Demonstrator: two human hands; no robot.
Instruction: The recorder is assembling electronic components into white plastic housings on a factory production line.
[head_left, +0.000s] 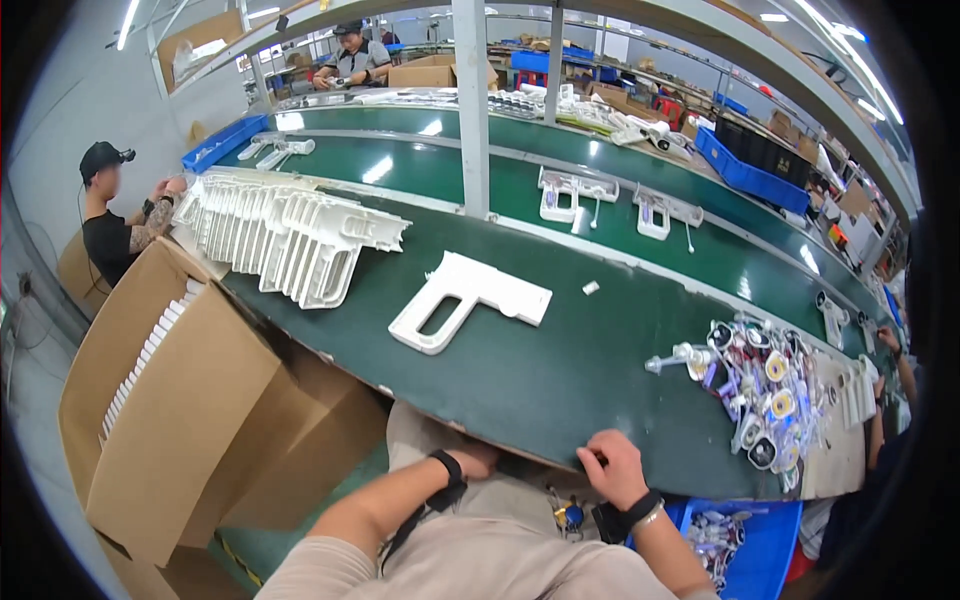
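My left hand [475, 460] is low against my lap at the table's near edge, its fingers hidden. Resting on that edge farther right, my right hand [617, 468] has its fingers curled in; whether anything is inside cannot be seen. Ahead of both hands, a white gun-shaped plastic housing half [480, 298] with a looped handle lies flat on the dark green table [560, 385], touched by neither hand. A small white piece [591, 288] lies to its right. Right of my right hand is a heap of small clear, purple and black assemblies [765, 390].
Nested white housings [290, 230] stand in a row at the left, above an open cardboard box [190, 400]. A blue bin [770, 545] of parts is below the table at right. Behind a metal post [471, 110], a green conveyor [690, 255] carries housings [668, 212]. A co-worker [115, 205] works at far left.
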